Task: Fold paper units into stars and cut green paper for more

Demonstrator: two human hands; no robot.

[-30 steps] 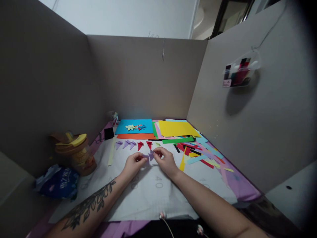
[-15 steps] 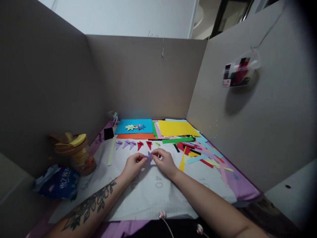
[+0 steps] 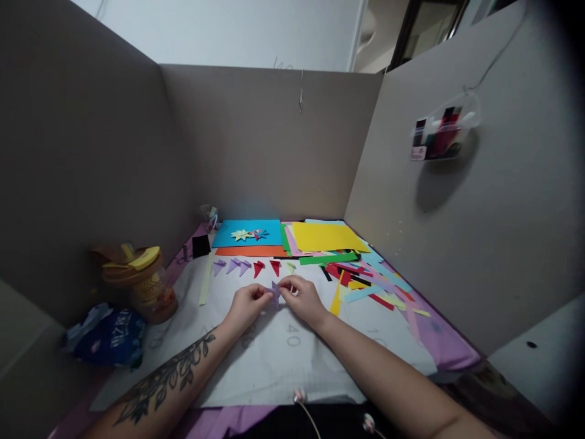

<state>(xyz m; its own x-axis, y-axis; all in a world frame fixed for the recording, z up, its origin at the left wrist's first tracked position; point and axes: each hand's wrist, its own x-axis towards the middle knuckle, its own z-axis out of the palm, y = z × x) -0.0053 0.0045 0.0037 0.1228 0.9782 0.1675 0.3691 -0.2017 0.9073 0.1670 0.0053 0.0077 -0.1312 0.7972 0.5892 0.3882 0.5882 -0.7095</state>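
Lilac pieces (image 3: 275,295) drawn together, pinched by both hands (image 3: 245,306), sheet (image 3: 329,372) reading "40" (image 3: 293,336)

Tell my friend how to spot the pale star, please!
Start at the grey back wall and look down to the bright blue sheet at its foot, left of the big yellow sheet. On the blue sheet, find the pale yellow-green star. It's the one on the left; the folded paper beside it shows red and blue.
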